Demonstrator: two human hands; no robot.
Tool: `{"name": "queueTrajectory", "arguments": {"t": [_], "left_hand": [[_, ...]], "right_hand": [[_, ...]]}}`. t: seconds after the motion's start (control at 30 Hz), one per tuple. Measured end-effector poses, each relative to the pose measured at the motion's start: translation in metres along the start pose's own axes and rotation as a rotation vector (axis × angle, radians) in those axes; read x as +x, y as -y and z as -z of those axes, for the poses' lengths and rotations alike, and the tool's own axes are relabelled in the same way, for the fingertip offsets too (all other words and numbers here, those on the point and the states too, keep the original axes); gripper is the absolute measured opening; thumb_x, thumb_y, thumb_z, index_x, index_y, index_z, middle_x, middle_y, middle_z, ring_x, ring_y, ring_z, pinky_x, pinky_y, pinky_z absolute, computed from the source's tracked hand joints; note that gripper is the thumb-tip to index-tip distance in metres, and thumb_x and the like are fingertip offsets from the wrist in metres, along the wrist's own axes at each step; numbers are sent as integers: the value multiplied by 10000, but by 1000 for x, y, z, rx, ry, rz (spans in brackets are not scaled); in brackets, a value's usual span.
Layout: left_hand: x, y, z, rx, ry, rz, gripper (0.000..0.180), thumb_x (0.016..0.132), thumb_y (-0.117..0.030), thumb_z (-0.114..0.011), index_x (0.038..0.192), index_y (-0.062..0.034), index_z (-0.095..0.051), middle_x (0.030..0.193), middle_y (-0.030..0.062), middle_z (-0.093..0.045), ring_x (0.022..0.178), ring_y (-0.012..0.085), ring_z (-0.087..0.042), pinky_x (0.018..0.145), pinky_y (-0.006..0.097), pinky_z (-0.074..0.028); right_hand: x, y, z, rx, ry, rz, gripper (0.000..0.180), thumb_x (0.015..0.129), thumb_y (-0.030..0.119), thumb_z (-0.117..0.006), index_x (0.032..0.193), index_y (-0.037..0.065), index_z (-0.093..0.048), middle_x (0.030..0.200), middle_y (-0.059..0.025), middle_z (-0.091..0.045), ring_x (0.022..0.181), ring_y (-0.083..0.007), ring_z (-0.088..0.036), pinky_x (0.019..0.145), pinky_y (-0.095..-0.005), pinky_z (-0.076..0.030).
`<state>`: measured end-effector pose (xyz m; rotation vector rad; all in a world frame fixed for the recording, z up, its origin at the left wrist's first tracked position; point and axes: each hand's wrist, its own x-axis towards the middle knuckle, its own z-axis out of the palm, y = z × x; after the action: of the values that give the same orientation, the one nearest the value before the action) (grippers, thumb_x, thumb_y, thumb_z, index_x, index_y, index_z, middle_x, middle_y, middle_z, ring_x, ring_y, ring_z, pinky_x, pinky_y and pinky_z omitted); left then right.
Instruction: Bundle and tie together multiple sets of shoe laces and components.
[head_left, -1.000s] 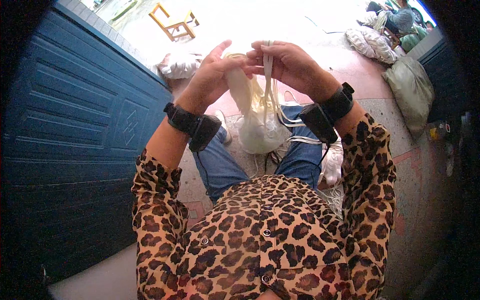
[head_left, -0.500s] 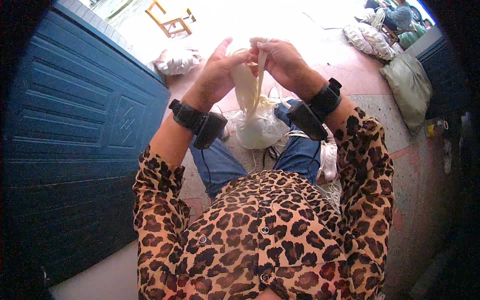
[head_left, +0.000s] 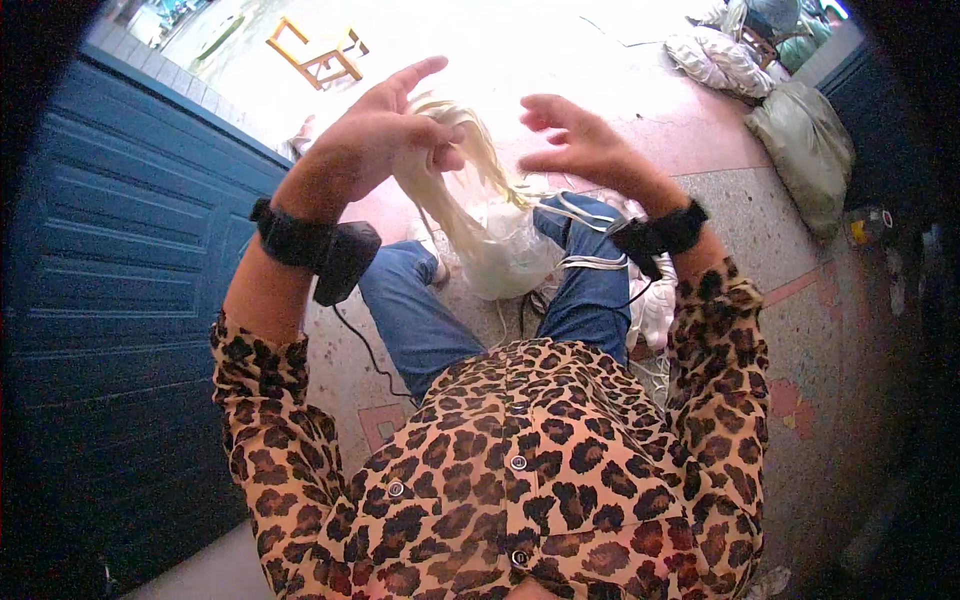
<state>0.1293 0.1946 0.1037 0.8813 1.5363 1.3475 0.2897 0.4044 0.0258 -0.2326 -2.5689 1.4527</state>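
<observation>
I note the left hand (head_left: pixel 375 140) pinched shut on a bundle of pale fibre strands (head_left: pixel 470 200), held above the knees, while the right hand (head_left: pixel 585 150) hovers open just beside it. The strands are thin, limp and glossy, trailing into a crinkled translucent plastic bag (head_left: pixel 510 255) on the lap. Risk as I judge it: with one grip only, loose strands could slip, tangle or drop to the speckled floor (head_left: pixel 760 230).

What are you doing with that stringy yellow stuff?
A seated person in a leopard-print shirt and jeans holds a bunch of pale yellow strands up in front of them. The left hand pinches the bunch near its top, and the strands hang down toward a white bag between the knees. The right hand is open beside the strands, fingers spread, not gripping them.
</observation>
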Motion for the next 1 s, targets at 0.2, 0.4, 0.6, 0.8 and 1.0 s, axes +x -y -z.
{"name": "queueTrajectory", "arguments": {"t": [0.2, 0.4, 0.6, 0.8, 1.0], "left_hand": [[-28, -61, -51, 83, 171, -122, 810, 861, -79, -674, 1550, -49, -249, 701, 19, -583, 537, 88, -524, 498, 223, -427], [-92, -100, -33, 21, 40, -264, 791, 915, -136, -613, 1563, -44, -171, 754, 56, -588, 446, 64, -415, 386, 227, -352], [-127, -50, -19, -22, -176, -436, 818, 913, -88, -639, 1543, 35, -131, 1023, 191, -661, 490, 61, -485, 399, 204, -374], [-86, 4, -58, -119, 91, -215, 844, 892, -94, -670, 1545, 40, -154, 1029, 154, -662, 552, 82, -517, 472, 232, -404], [-49, -18, -96, 161, 225, -145, 781, 876, 18, -600, 1546, 26, -198, 1455, 197, -444, 953, 138, -567, 769, 272, -477]], "right_hand": [[16, -31, -83, 157, -307, 243, 717, 735, 211, -849, 1325, -26, -520, 1356, -233, -517, 1211, -314, -552, 1011, -382, -476], [12, -86, 8, -7, -631, 139, 250, 873, 68, -649, 1110, -9, -658, 1038, -154, -694, 832, -214, -699, 753, -318, -591], [-121, -71, 230, -108, -870, 329, 289, 952, 215, -570, 1128, -2, -649, 1035, -132, -690, 952, -212, -670, 853, -354, -550], [-268, -38, 314, -423, -1058, 332, 473, 992, 383, -575, 1224, -28, -619, 1169, -125, -678, 1064, -215, -653, 953, -358, -527], [-348, -123, 305, -437, -1374, 140, 499, 994, 376, -578, 1230, -64, -601, 1173, -168, -681, 1061, -249, -670, 972, -396, -535]]}}
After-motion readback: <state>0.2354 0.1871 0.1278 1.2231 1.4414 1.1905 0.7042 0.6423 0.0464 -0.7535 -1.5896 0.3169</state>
